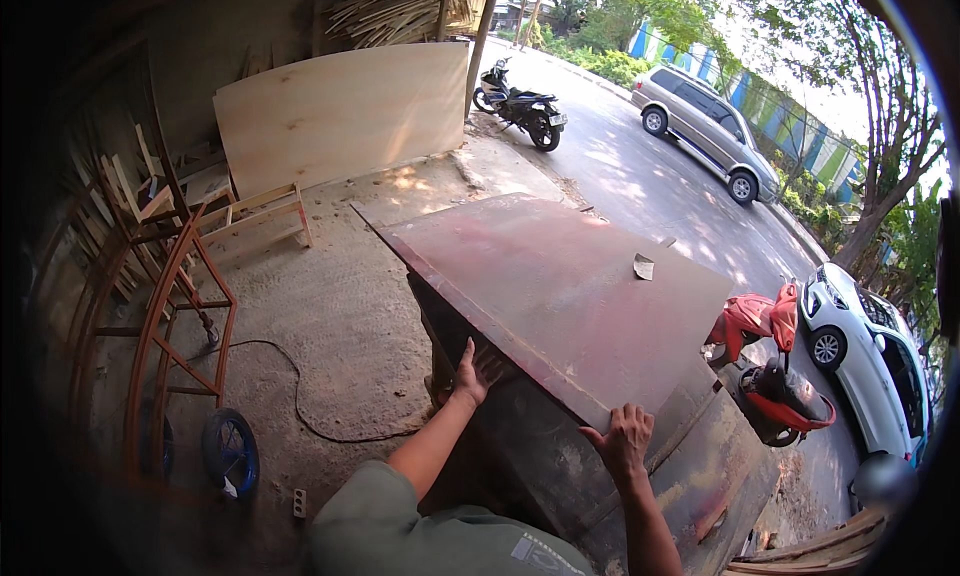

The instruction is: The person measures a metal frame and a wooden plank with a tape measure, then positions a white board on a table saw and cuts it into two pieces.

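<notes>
A large dull red-brown sheet panel (560, 296) lies tilted in front of me. My left hand (476, 373) is at its left edge, thumb up and fingers stretched out beneath the rim; it holds nothing that I can see. At the near corner, my right hand (627, 438) rests its fingertips on the panel's top edge, thumb spread to the left. Below the panel are more worn, dark boards (690, 476), one overlapping another. What supports the panel underneath is mostly hidden. A small scrap of paper (643, 267) lies on its top.
An orange-brown metal frame (150, 346) with a blue-rimmed wheel (230, 453) stands left. A black cable (298, 386) crosses the floor near a socket strip (299, 503). Plywood (340, 116) leans behind. A red scooter (780, 376), motorcycle (522, 106) and cars are along the right.
</notes>
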Demonstrator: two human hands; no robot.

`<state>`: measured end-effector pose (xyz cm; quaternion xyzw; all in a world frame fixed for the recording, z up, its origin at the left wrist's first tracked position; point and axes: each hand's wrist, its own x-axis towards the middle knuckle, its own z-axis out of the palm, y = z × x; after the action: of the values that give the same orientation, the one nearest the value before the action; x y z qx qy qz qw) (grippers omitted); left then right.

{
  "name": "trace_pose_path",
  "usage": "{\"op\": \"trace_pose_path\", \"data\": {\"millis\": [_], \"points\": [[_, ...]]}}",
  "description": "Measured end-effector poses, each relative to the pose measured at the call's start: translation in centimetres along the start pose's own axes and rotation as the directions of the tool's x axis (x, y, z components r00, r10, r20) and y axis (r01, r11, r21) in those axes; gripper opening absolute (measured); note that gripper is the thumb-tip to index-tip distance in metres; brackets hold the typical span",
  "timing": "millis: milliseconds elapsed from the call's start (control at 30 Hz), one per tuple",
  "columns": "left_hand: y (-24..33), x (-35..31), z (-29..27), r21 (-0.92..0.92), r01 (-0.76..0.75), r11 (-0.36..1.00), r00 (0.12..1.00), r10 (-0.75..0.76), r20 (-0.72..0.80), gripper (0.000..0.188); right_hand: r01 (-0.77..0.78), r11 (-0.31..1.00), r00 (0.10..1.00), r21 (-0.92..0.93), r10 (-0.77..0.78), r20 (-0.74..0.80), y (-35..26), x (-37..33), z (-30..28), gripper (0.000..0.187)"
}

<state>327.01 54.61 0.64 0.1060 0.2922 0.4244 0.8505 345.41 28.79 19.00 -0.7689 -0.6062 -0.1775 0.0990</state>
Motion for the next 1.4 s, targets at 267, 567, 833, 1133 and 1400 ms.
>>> {"op": "trace_pose_path", "data": {"millis": [267,567,833,1133,1400], "points": [[1.0,-8.8,-17.2,0.080,0.017,0.997,0.946,0.010,-0.323,0.064,0.120,0.993,0.993,-0.017,-0.119,0.007,-7.9,16.8,6.7,0.062],[-7.6,-25.2,-41.0,0.380,0.348,0.857,0.566,0.131,-0.814,0.048,0.335,0.942,0.938,0.028,-0.336,0.088,-17.8,26.1,7.4,0.041],[-9.7,-29.1,-46.0,0.343,0.634,0.693,0.563,-0.110,-0.819,0.038,0.415,0.850,0.893,0.325,-0.312,-0.326,-19.5,21.6,3.1,0.060],[-0.9,-8.5,-39.8,0.838,0.541,0.075,0.783,-0.409,-0.469,0.040,-0.132,0.887,0.987,0.443,0.075,0.143,-7.5,-14.1,7.6,0.045],[-1.5,3.5,-28.7,0.749,0.135,-0.648,0.592,-0.554,-0.585,0.045,-0.976,0.130,0.115,0.176,0.989,-0.092,-9.5,-39.5,-3.1,0.024]]}}
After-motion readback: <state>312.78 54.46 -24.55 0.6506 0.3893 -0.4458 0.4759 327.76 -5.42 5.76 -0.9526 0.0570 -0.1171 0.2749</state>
